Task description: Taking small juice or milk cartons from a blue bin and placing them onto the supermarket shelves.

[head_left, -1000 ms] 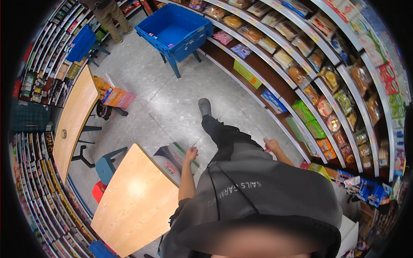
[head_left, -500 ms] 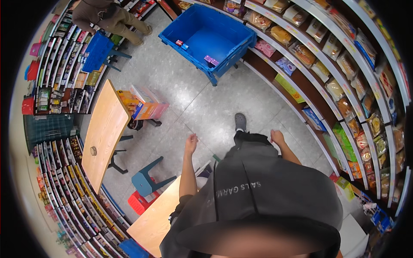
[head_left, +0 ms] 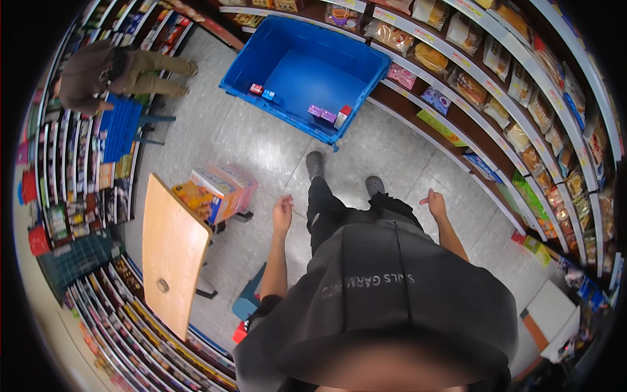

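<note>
My left hand [head_left: 283,213] hangs in the air above the grey floor, fingers loosely bent and a little apart, with nothing in it. On the other side of my body, my right hand [head_left: 434,203] is likewise bare, its thumb held away from the fingers. Ahead of both hands stands a large blue crate [head_left: 233,85]. Inside it lie a purple pack [head_left: 321,114], a red-and-white box [head_left: 343,116] and small red and blue packs [head_left: 257,89] near its near wall. Neither hand touches the crate.
Shelves of packaged bread [head_left: 467,88] curve along the right. At left are a wooden table [head_left: 171,255], cartons [head_left: 222,193] and a teal stool [head_left: 250,297]. Another person [head_left: 88,73] bends over a blue crate [head_left: 122,129] by the far-left shelves.
I have stepped forward, so the large crate is nearer and both my shoes show. My hands stay low at my sides. The other person has bent toward the left shelves.
</note>
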`<control>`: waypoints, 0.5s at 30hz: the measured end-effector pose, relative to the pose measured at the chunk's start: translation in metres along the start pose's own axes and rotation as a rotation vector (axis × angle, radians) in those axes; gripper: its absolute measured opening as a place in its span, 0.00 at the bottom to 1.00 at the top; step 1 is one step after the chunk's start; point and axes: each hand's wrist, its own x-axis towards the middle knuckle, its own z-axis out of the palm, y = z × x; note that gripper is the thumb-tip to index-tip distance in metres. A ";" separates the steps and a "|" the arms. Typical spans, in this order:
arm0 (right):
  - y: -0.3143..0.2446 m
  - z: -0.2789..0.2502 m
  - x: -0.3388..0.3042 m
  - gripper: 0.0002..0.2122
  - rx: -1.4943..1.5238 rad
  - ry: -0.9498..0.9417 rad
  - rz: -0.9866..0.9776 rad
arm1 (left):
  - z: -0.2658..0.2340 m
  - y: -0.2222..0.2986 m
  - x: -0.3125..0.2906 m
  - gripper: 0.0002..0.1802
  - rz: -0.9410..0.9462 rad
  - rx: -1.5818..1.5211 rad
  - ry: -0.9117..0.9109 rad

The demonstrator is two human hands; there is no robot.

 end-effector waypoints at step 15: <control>-0.127 0.178 -0.208 0.27 0.510 0.366 0.682 | 0.064 0.122 0.402 0.23 0.809 0.747 -0.726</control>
